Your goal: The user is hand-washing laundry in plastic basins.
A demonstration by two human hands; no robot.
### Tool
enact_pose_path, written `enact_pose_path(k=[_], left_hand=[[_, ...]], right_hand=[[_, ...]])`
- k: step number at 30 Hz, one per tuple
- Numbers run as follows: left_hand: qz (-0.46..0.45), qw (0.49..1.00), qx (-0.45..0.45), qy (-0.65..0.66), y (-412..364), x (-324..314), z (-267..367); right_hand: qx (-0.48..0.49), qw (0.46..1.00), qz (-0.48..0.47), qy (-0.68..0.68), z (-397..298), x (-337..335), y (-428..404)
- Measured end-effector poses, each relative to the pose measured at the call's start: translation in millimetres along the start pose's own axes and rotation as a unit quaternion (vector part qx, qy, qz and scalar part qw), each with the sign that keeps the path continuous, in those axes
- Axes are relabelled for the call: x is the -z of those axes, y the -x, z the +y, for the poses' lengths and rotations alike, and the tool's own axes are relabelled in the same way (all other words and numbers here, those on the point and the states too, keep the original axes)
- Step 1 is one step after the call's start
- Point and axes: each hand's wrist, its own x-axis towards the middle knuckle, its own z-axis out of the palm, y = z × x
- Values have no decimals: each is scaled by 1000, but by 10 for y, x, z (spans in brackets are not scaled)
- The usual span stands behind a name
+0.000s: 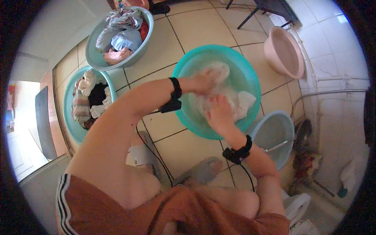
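Note:
Before me on the floor stands a round green plastic basin (192, 127) holding cloudy water and wet white cloth (246, 103). My left hand (206, 81) reaches over its left side, blurred, on a bunched part of the cloth; how its fingers close is unclear. My right hand (221, 113) is nearer to me in the basin, with its fingers curled on the white cloth. Part of the cloth bulges out of the water to the right of this hand. Black bands with small devices circle both wrists, and cables hang from them.
To the left are a pale blue basin (91, 60) and a turquoise basin (68, 117), both with laundry. A pink basin (268, 48) leans against the tiled wall. A light blue tub (271, 157) stands at right, near a hose (329, 92). Dark furniture legs (248, 18) stand beyond.

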Motion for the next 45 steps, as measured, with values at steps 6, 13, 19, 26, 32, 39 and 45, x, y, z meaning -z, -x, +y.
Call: enact_pose_path(k=[6, 13, 19, 26, 32, 39, 45], left_hand=[[-223, 959, -87, -153, -62, 658, 199], [-193, 981, -30, 7, 205, 966, 91], [-149, 984, -77, -55, 469, 1145, 275], [-23, 979, -194, 66, 275, 1141, 463], [131, 929, -178, 297, 26, 1151, 702], [106, 938, -84, 319, 249, 1490, 850], [206, 934, 113, 270, 346, 1641, 445]], right_hand=[[-18, 998, 52, 9, 133, -266, 164], [18, 995, -53, 81, 457, -164, -22], [3, 983, -11, -181, 651, 866, 137], [-47, 845, 210, -490, 704, 1649, 263], [52, 677, 328, -657, 509, 2228, 246], [-28, 881, 373, -292, 627, 2422, 360], [-126, 958, 218, -135, 1109, 1905, -30]])
